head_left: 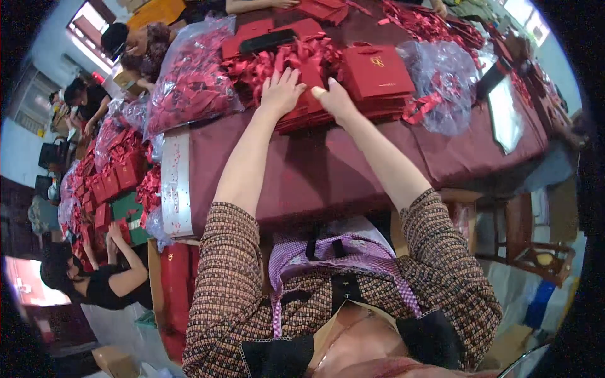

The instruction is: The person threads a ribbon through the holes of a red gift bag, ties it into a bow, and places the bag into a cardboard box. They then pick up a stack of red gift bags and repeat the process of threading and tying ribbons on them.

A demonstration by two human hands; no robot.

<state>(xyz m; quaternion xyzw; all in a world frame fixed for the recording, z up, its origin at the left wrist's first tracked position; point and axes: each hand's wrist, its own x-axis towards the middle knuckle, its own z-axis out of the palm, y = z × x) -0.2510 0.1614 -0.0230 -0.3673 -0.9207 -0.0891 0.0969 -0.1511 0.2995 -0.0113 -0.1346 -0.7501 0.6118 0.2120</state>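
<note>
Both hands rest on a pile of red paper gift bags (310,79) with red ribbon handles, lying on a table under a maroon cloth. My left hand (282,93) lies over the pile's left part, fingers spread. At the pile's right side, my right hand (337,102) has its thumb stretched apart from the forefinger; a pale yellow cover sits on the thumb, and the other fingers are mostly hidden. Beside that hand is a neat stack of red gift bags (380,70) with a gold mark. Bunched red ribbons (252,68) surround my left fingertips.
A black phone (268,41) lies behind the ribbons. A clear plastic sack (195,79) full of red items stands left, another plastic bag (444,88) right. The maroon cloth (302,167) covers the near edge. Co-workers sit left, beside a cardboard box (154,277).
</note>
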